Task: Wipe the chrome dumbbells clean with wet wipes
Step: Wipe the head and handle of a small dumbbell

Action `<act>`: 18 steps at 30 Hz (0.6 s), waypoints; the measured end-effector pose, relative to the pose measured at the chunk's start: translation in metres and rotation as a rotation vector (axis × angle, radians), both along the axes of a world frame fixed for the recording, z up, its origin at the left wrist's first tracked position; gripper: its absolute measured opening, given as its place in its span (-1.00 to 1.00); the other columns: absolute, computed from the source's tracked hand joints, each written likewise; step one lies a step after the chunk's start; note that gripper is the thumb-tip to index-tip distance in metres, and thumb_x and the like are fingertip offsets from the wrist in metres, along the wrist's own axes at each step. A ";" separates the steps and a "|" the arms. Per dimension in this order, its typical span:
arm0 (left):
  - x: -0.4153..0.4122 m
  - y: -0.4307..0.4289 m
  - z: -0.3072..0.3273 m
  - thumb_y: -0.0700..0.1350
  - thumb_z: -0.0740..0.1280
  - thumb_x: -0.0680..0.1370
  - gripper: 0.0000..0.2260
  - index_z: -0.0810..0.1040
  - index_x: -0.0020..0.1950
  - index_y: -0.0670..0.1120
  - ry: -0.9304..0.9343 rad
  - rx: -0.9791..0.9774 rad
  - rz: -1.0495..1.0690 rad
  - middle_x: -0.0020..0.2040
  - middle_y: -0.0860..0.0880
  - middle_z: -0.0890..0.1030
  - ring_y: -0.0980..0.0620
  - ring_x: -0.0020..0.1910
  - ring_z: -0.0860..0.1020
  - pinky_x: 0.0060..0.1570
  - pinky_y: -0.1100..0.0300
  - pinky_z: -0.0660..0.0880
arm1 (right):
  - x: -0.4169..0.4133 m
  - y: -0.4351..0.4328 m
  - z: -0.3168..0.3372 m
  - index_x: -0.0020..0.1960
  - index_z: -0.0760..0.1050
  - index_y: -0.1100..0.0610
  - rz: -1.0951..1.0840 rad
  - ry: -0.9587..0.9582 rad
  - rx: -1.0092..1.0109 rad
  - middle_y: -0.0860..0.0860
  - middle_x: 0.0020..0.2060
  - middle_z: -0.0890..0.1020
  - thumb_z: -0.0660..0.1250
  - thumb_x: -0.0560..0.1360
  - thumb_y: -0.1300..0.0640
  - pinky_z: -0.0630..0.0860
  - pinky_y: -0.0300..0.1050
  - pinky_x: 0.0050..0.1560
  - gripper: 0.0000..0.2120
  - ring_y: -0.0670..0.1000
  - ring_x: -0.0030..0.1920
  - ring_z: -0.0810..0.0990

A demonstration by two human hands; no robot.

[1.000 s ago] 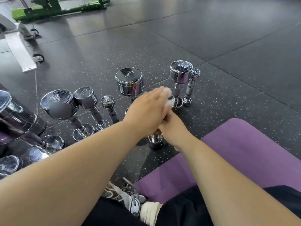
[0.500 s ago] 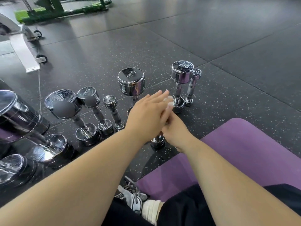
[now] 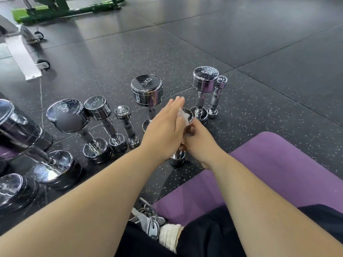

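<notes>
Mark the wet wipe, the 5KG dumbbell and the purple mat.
wet wipe (image 3: pixel 183 115), head view: its visible white corner
5KG dumbbell (image 3: pixel 147 96), head view: side of its upper head
purple mat (image 3: pixel 278 164), head view: bare top surface

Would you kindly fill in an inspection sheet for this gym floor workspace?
Surface: dark speckled rubber floor, purple mat at right.
Job's things: small chrome dumbbell upright, white wet wipe on its top head; other chrome dumbbells stand upright around it.
Clutter: nothing seen.
Grippers: left hand flat, pressing the wipe; right hand grips the dumbbell's handle.
Cables: thin pale line on floor, cable or seam unclear.
Surroundings: green machine frame, white wheeled bench.
</notes>
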State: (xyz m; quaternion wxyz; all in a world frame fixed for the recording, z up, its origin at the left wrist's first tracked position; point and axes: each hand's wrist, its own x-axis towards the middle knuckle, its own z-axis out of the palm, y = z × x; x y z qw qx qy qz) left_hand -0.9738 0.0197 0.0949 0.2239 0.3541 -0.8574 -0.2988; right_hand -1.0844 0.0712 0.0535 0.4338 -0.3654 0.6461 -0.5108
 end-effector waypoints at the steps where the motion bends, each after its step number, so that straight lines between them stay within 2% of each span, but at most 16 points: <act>1: 0.001 0.000 0.001 -0.08 0.04 0.69 -0.55 0.08 0.59 0.15 0.045 0.012 0.034 0.50 0.15 0.34 0.19 0.38 0.36 0.27 0.27 0.32 | -0.001 -0.001 0.000 0.22 0.38 0.04 -0.010 -0.015 -0.003 0.00 -0.16 0.64 0.32 0.50 0.37 0.50 -0.20 -0.31 -0.61 -0.11 -0.33 0.60; 3: 0.003 0.003 0.005 -0.15 0.16 0.67 -0.46 0.08 0.56 0.25 0.140 -0.003 0.106 0.37 0.22 0.49 0.25 0.13 0.53 0.06 0.33 0.42 | 0.000 -0.002 0.001 0.33 0.36 -0.11 -0.025 -0.041 -0.019 0.01 -0.09 0.66 0.38 0.44 0.42 0.50 -0.16 -0.29 -0.39 -0.02 -0.24 0.62; 5: 0.003 0.004 0.007 -0.26 0.25 0.60 -0.41 0.22 0.50 0.24 0.254 0.003 0.181 0.25 0.25 0.51 0.36 0.02 0.52 0.07 0.35 0.46 | 0.002 -0.001 0.005 0.40 0.37 -0.09 -0.039 -0.098 -0.051 0.02 -0.08 0.64 0.37 0.42 0.46 0.47 -0.20 -0.34 -0.31 -0.04 -0.27 0.58; 7: 0.002 0.007 0.010 -0.26 0.32 0.55 -0.50 0.36 0.40 0.17 0.323 -0.002 0.246 0.10 0.20 0.51 0.29 -0.05 0.52 0.07 0.22 0.52 | 0.005 0.001 0.012 0.42 0.35 -0.09 -0.049 -0.162 -0.107 0.01 -0.04 0.63 0.32 0.44 0.48 0.46 -0.22 -0.36 -0.30 -0.08 -0.28 0.56; 10: -0.001 0.014 0.015 -0.16 0.31 0.56 -0.69 0.42 0.26 0.12 0.323 0.044 0.247 -0.18 0.15 0.59 0.20 -0.22 0.52 -0.20 0.37 0.46 | 0.008 0.007 0.024 0.42 0.33 -0.21 0.010 -0.086 -0.204 -0.11 0.15 0.60 0.29 0.47 0.43 0.51 -0.24 -0.25 -0.29 -0.14 -0.14 0.61; 12: -0.001 0.017 0.017 -0.15 0.23 0.59 -0.80 0.37 0.16 0.09 0.350 0.071 0.246 -0.21 0.10 0.60 0.16 -0.26 0.51 -0.30 0.38 0.40 | 0.011 0.008 0.027 0.29 0.45 -0.19 0.016 -0.005 -0.229 -0.09 0.06 0.63 0.29 0.49 0.37 0.51 -0.25 -0.23 -0.46 -0.17 -0.19 0.59; 15: -0.001 0.010 0.021 -0.25 0.16 0.55 -0.80 0.31 0.04 0.05 0.487 0.119 0.327 -0.08 0.10 0.51 0.16 -0.17 0.47 -0.24 0.41 0.36 | 0.013 0.004 0.027 -0.03 0.59 -0.04 -0.135 0.248 -0.231 0.00 -0.11 0.62 0.33 0.42 0.17 0.42 -0.15 -0.21 -0.82 -0.09 -0.27 0.49; 17: 0.001 0.004 0.020 -0.25 0.13 0.56 -0.81 0.36 0.04 0.03 0.481 0.213 0.392 -0.09 0.11 0.49 0.16 -0.19 0.44 -0.23 0.33 0.37 | 0.012 0.001 0.029 -0.20 0.57 -0.02 -0.275 0.253 -0.243 -0.09 -0.26 0.58 0.33 0.42 0.15 0.35 -0.20 -0.27 -0.91 -0.13 -0.34 0.41; 18: 0.002 0.001 0.016 -0.25 0.12 0.56 -0.79 0.40 0.06 0.03 0.430 0.289 0.398 -0.08 0.12 0.51 0.16 -0.21 0.44 -0.20 0.28 0.40 | 0.011 0.000 0.032 -0.29 0.52 -0.01 -0.346 0.242 -0.232 -0.15 -0.38 0.52 0.33 0.45 0.17 0.29 -0.20 -0.33 -0.83 -0.13 -0.40 0.35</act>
